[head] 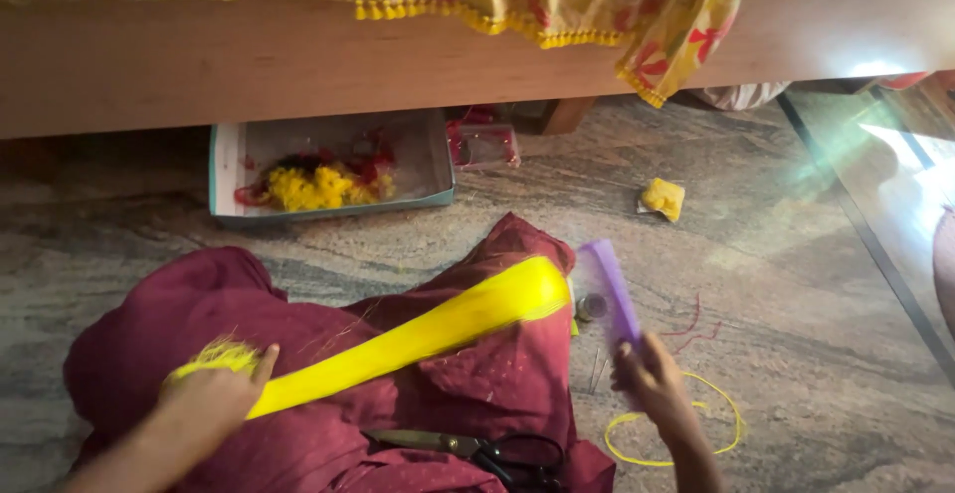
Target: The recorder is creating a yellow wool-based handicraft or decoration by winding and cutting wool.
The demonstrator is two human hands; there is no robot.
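Note:
My left hand [211, 398] grips one end of a long bundle of bright yellow thread [428, 329], with a frayed tuft sticking out behind the fist. The bundle stretches taut up and to the right, over my knee in maroon cloth [477, 384]. My right hand [652, 379] holds a purple comb [609, 289] upright, just right of the bundle's looped far end. Whether the comb touches the thread cannot be told.
Black-handled scissors [477, 448] lie on my lap. A shallow box [430, 150] with yellow and red thread scraps sits under a wooden bed frame [298, 55]. On the stone floor lie a yellow tuft [663, 197], a yellow thread loop [731, 423], red threads and a small round object [593, 306].

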